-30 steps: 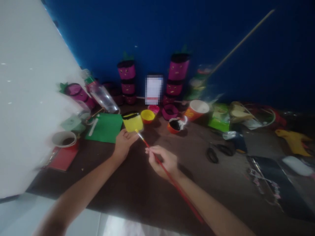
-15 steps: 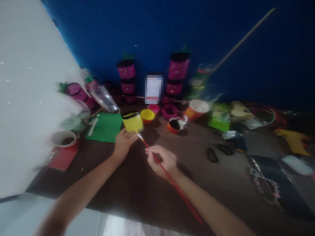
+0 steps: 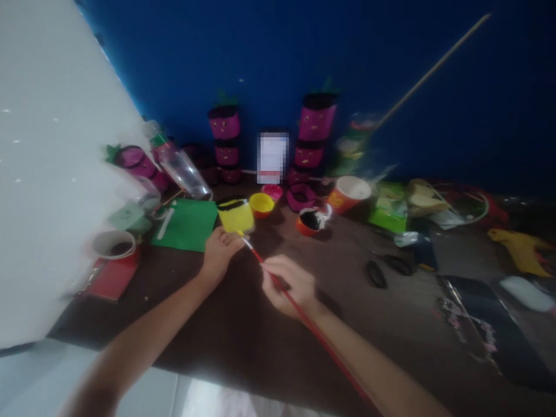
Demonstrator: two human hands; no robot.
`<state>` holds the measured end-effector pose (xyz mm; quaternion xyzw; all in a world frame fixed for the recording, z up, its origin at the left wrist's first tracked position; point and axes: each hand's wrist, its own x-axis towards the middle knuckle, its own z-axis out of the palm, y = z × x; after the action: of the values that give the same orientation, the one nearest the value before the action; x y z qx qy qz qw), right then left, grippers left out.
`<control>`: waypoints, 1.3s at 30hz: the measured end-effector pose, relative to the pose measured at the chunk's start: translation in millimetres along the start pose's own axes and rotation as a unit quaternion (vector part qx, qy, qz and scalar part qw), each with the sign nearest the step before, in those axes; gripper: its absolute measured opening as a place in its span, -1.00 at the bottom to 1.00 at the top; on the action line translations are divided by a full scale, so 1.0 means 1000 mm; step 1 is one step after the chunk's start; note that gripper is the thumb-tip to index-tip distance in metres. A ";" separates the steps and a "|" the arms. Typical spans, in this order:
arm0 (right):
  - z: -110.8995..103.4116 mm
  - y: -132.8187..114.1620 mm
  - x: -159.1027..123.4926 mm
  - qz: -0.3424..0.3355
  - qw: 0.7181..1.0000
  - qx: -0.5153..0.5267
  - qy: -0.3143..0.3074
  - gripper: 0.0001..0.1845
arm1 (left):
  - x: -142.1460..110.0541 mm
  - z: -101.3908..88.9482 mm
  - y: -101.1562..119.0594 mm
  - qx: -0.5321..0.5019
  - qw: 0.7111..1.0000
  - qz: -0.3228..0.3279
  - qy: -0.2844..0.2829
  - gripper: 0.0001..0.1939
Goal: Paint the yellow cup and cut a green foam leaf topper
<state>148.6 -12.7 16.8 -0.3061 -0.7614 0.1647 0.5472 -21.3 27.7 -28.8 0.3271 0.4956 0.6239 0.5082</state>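
Note:
My left hand (image 3: 220,249) is closed on the lower edge of a small yellow painted piece (image 3: 237,217) with a black band along its top. In my right hand (image 3: 290,285) is a long red paintbrush (image 3: 278,282), pinched near its metal collar. The yellow-loaded bristles touch or nearly touch the bottom edge of the yellow piece. Just beyond stand a small cup of yellow paint (image 3: 262,205) and a pink paint cup (image 3: 272,191). To the right is an orange cup of black paint (image 3: 308,222) with white material on its rim.
Green sheet (image 3: 186,226) and a red-and-white cup (image 3: 115,248) lie left. Purple stacked figures (image 3: 226,128) stand by the blue wall near a blurred screen (image 3: 272,157). Rightward are a paper cup (image 3: 347,197), scissors (image 3: 376,274), a dark flat case (image 3: 486,315) and a yellow glue gun (image 3: 521,250).
The brush tip has shifted very slightly along the lower edge of the yellow piece, with my right hand tilting a little. The whole view has moved slightly; my left hand keeps its hold.

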 end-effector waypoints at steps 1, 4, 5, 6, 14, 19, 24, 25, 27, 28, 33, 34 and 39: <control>0.000 0.000 0.000 0.002 1.000 -0.001 -0.001 -0.72 | 0.000 0.000 -0.001 0.005 1.000 0.000 -0.001 -0.58; 0.001 0.001 -0.001 0.004 1.000 -0.003 -0.007 -0.74 | 0.001 -0.001 -0.001 0.019 1.000 -0.001 0.004 -0.59; 0.000 0.001 -0.001 0.004 1.000 -0.003 -0.010 -0.74 | 0.001 0.000 -0.001 0.019 1.000 -0.001 0.005 -0.59; 0.000 0.001 -0.001 0.004 1.000 -0.004 -0.012 -0.74 | 0.000 0.000 0.000 0.017 1.000 0.000 0.005 -0.59; 0.001 0.002 0.000 -0.008 1.000 -0.003 -0.002 -0.72 | -0.001 0.002 0.003 0.010 1.000 -0.006 0.003 -0.60; 0.001 0.003 -0.002 -0.016 1.000 0.007 -0.011 -0.72 | -0.001 0.003 0.003 0.009 1.000 0.006 0.009 -0.63; 0.002 0.001 0.000 -0.011 1.000 -0.004 -0.005 -0.70 | -0.001 0.003 0.003 0.015 1.000 -0.004 0.012 -0.59; 0.002 0.001 0.000 -0.010 1.000 -0.004 -0.007 -0.71 | -0.001 0.003 0.003 0.021 1.000 -0.002 0.013 -0.60; 0.002 0.001 -0.001 -0.011 1.000 -0.001 -0.012 -0.72 | -0.001 0.002 0.002 0.028 1.000 0.003 0.013 -0.61; 0.002 0.002 -0.001 -0.013 1.000 0.002 -0.013 -0.72 | -0.001 0.002 0.001 0.027 1.000 0.005 0.012 -0.62; 0.004 0.003 -0.002 -0.013 1.000 -0.003 -0.008 -0.72 | -0.001 0.003 0.002 0.013 1.000 0.001 0.007 -0.60; 0.004 0.003 -0.002 -0.013 1.000 -0.004 -0.008 -0.72 | -0.001 0.003 0.002 0.015 1.000 0.000 0.010 -0.60; 0.003 0.002 -0.002 -0.021 1.000 0.007 -0.015 -0.72 | -0.001 0.003 0.003 0.013 1.000 0.010 0.005 -0.62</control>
<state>147.1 -11.9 13.0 -0.2835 -0.7745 0.1634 0.5414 -18.8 27.4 -24.7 0.3356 0.5028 0.6240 0.4952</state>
